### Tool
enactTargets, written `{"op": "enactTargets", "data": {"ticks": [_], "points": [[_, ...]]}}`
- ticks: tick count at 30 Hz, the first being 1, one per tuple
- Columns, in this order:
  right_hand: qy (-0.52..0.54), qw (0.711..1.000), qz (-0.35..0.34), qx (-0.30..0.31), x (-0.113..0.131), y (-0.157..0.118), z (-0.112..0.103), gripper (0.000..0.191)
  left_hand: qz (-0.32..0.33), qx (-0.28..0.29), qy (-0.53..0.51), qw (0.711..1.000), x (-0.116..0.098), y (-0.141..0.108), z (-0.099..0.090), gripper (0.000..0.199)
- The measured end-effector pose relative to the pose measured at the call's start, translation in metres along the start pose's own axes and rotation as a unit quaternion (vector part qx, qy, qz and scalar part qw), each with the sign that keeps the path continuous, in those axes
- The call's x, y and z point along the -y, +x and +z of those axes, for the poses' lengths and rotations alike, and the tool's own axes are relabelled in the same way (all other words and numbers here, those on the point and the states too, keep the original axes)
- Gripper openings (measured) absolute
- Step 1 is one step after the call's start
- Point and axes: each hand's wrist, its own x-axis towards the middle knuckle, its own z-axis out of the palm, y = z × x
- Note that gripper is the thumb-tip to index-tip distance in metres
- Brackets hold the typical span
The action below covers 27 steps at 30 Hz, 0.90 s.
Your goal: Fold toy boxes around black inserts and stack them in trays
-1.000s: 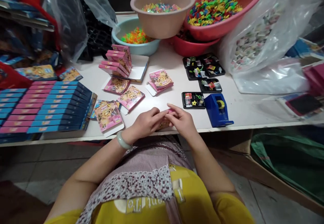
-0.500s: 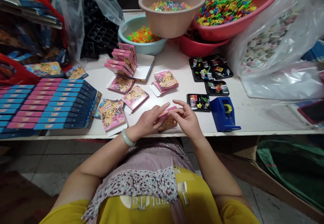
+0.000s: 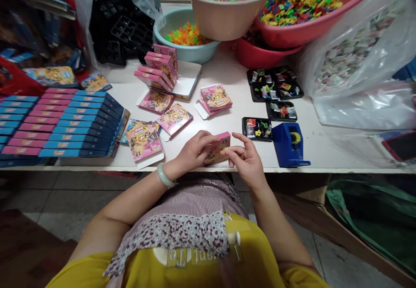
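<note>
Pink box [image 3: 218, 150] is pinched by the left hand [image 3: 191, 152]. Right hand [image 3: 249, 162] is at its side, fingers half curled; if pinching, I cannot tell.

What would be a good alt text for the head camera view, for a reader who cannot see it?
Two bare hands, left and right, handle a small pink box at the edge of a white table. Around them are more pink boxes, black trays of small items, a blue tape dispenser, and basins of colorful pieces behind.
</note>
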Motion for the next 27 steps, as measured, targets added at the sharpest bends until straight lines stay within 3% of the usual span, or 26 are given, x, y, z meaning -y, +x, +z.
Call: {"op": "enactTargets", "data": {"ticks": [6,12,22,27], "points": [[-0.022,0.999,-0.009,0.021,-0.01,0.002,0.004,0.043,-0.104,0.031,-0.098,0.989,0.003,0.001,0.0,0.015],[-0.08,0.995,-0.056,0.011,-0.019,0.006,0.01,0.039,-0.137,0.041,-0.135,0.98,0.001,0.002,-0.003,0.01],[-0.178,0.981,-0.076,-0.029,-0.023,-0.002,0.006,0.036,-0.092,0.046,-0.086,0.991,-0.006,0.006,0.002,0.008],[-0.225,0.97,-0.087,-0.04,-0.02,-0.004,0.01,0.033,-0.041,0.03,0.028,0.998,-0.015,0.005,0.006,0.008]]}}
